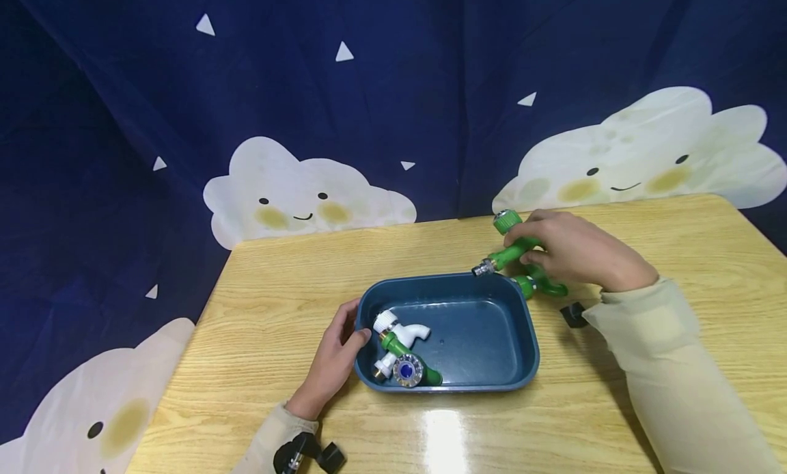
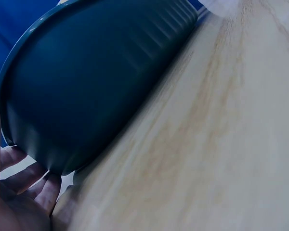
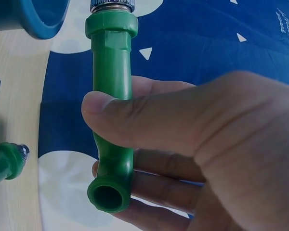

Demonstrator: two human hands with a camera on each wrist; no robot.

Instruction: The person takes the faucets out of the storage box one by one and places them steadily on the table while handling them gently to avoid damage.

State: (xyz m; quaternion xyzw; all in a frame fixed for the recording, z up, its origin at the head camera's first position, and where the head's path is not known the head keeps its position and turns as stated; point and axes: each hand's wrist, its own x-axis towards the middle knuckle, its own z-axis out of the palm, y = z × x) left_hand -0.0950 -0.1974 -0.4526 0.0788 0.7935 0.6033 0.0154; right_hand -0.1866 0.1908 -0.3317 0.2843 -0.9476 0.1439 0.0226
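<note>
My right hand [image 1: 578,248] grips a green plastic tap [image 1: 507,255] above the far right corner of a dark blue basin [image 1: 476,344]. In the right wrist view the thumb lies across the tap's body [image 3: 111,70], with fingers behind it and the open spout end [image 3: 108,196] below. My left hand [image 1: 335,351] holds the basin's left end, thumb at the rim and fingers along the outer wall [image 2: 86,86]. Inside the basin's left part lie a white tap [image 1: 407,333] and, partly over it, a green tap [image 1: 433,376] with a round blue-centred knob.
Another green tap [image 1: 552,289] lies on the wooden table [image 1: 295,269] against the basin's right end, partly below my right hand. A dark blue curtain [image 1: 393,71] with cloud pictures hangs behind the table's far edge.
</note>
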